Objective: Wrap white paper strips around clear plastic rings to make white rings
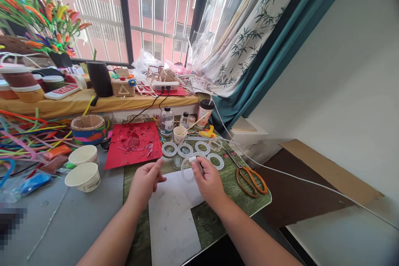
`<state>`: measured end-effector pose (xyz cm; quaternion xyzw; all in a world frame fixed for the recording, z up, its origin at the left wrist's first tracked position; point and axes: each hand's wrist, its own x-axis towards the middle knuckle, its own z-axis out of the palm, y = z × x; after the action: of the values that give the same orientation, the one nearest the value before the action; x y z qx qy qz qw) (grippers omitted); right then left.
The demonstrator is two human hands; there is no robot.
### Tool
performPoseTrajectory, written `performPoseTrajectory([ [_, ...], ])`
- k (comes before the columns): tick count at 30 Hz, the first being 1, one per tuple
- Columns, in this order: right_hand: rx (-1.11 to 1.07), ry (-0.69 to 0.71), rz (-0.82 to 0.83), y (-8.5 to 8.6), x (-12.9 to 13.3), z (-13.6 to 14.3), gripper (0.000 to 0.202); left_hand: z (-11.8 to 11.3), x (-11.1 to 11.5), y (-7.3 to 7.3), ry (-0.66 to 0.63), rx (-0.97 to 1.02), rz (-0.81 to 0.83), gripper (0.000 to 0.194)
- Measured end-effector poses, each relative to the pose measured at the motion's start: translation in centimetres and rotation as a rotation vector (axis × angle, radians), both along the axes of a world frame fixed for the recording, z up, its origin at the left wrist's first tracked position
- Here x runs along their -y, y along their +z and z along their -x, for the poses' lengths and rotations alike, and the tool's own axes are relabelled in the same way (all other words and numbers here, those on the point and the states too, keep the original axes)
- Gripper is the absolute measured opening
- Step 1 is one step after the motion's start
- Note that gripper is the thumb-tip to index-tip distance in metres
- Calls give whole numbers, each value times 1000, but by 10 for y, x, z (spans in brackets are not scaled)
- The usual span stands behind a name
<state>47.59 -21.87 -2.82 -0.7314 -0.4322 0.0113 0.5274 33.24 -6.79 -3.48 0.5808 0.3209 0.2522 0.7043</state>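
Note:
My right hand (pixel 209 178) is closed round the edge of a translucent ring (pixel 183 171), which looks like a silicone bangle mold. A small white piece (pixel 193 159) shows at its fingertips; I cannot tell whether it is part of the ring. To the left, my left hand (pixel 146 182) is held above the table, fingers partly bent and apart, with nothing visible in them. Beyond the hands lie several similar rings, among them one at the left (pixel 169 149) and one at the right (pixel 215 161). White paper sheets (pixel 173 220) lie under the hands.
Orange-handled scissors (pixel 252 181) rest on the right. Behind the rings stand a paper cup with sticks (pixel 180 135), a clear bottle (pixel 167 121) and a yellow glue gun (pixel 208 131). Red paper (pixel 115 156) and two white cups (pixel 82 177) are on the left. A white cable (pixel 264 164) crosses the right side.

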Motion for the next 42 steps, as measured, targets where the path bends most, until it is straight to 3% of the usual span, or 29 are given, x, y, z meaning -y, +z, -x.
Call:
performPoseTrajectory([
  [6, -38, 10, 9, -5, 5, 2, 27, -3, -1, -1, -1, 256, -2, 43],
  [10, -49, 15, 6, -7, 7, 5, 26, -1, -9, -1, 180, 218, 165, 30],
  [12, -55, 21, 8, -7, 7, 7, 26, -1, -11, 1, 196, 259, 201, 28],
  [15, -71, 36, 15, -7, 8, 10, 27, 0, -11, 8, 26, 415, 343, 46],
  [18, -111, 59, 8, -5, 9, 13, 28, 1, -10, 15, -176, 516, 618, 66],
  [19, -135, 63, -2, -4, 9, 15, 28, 2, -10, 16, -188, 541, 689, 63],
  [21, -192, 69, -39, -1, 10, 18, 28, 3, -11, 15, -88, 573, 745, 43],
  [23, -249, 80, -97, 3, 9, 22, 27, 4, -12, 12, 51, 571, 717, 25],
  [25, -295, 99, -156, 8, 9, 27, 26, 7, -12, 10, 82, 597, 674, 13],
  [30, -473, 178, -247, 18, 5, 37, 27, 13, -7, 18, -136, 755, 774, 61],
  [33, -764, 217, -356, 30, -9, 42, 27, 11, -6, 21, -177, 745, 832, 80],
  [37, -1144, 313, -575, 51, -46, 49, 28, 9, -3, 15, -233, 755, 841, 77],
  [40, -1259, 386, -616, 56, -75, 58, 29, 8, 6, 14, -311, 794, 838, 73],
  [42, -1258, 374, -611, 50, -90, 69, 28, 7, 11, 13, -342, 775, 857, 75],
])
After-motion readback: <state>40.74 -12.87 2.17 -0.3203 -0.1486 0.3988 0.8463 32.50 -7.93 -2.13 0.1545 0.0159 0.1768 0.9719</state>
